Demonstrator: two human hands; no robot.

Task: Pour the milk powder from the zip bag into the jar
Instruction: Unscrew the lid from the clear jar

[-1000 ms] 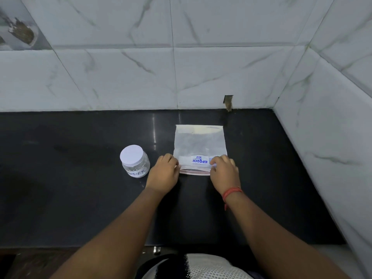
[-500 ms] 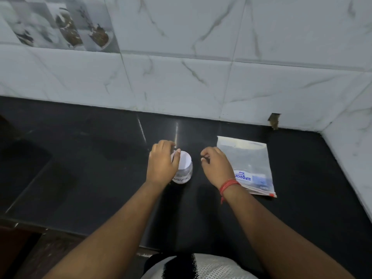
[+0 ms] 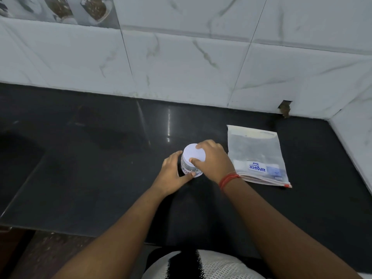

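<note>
Left hand (image 3: 173,174) grips small clear plastic jar (image 3: 189,169); right hand (image 3: 213,160) pinches its white round lid (image 3: 194,155). Flat zip bag (image 3: 257,156) lies at 3 o'clock on the bench; abrupt twisting could tip the jar.

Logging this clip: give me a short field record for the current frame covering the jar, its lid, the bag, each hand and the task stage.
jar: upright on the black counter, left of the bag
lid: white, on the jar
zip bag: lying flat on the counter, untouched, apart from the jar
left hand: grips the jar's side
right hand: fingers curled round the lid
stage: jar not yet opened, no pouring begun
</note>
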